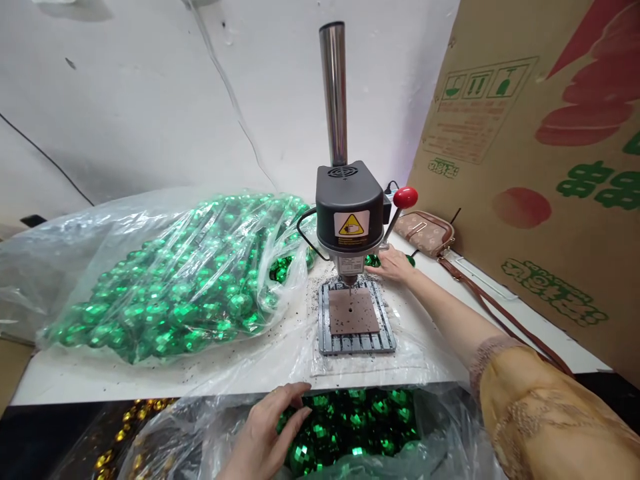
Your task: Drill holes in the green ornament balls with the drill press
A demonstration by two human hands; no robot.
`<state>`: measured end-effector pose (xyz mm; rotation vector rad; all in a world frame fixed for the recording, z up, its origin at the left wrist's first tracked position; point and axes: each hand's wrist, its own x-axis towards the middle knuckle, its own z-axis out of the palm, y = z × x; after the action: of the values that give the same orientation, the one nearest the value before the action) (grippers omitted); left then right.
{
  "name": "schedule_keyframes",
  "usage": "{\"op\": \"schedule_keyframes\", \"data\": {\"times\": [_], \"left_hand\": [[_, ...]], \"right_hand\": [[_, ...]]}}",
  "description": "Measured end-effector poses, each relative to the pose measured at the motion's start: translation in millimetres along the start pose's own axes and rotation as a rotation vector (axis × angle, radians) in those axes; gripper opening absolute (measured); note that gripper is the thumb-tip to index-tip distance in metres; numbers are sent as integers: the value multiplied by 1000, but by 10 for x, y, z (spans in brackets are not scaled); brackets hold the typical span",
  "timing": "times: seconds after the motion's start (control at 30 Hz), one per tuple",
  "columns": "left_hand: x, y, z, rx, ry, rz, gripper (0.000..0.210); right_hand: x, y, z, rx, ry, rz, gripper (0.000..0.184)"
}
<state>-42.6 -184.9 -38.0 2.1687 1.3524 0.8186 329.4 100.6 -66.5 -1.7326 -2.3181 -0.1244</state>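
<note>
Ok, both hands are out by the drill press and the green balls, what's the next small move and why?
Probably close the left hand on one green ball in the near bag and lift it to the plate. That hand lies open on the balls, the plate under the bit is bare, and the right hand rests beside the press below the red lever.

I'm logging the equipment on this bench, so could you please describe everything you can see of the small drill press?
The small drill press stands upright on the white table. It has a dark grey motor head with a top vent and a yellow warning sticker, a shiny steel column, a red-knobbed lever on its right, and a slotted grey base carrying a brown board with one hole. Dark debris lies around the base. The right hand rests just beside it.
</note>
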Motion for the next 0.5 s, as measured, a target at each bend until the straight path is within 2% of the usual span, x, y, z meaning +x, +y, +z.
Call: {"op": "schedule_keyframes", "data": {"times": [0.13, 0.3, 0.4, 0.5], "left_hand": [[75, 100, -15, -22, -16, 67, 22], [216, 275, -21, -79, -37, 155, 20], [448, 468, 82, -92, -111, 229, 17], [805, 724, 300, -89, -177, 367, 17]], "right_hand": [[-82, 34, 3, -6, -9, 10, 44], [-285, 115, -62, 0, 16, -62, 46], [-423, 186, -104, -5, 66, -57, 46], [-551, 277, -108, -20, 112, 49, 47]]}}
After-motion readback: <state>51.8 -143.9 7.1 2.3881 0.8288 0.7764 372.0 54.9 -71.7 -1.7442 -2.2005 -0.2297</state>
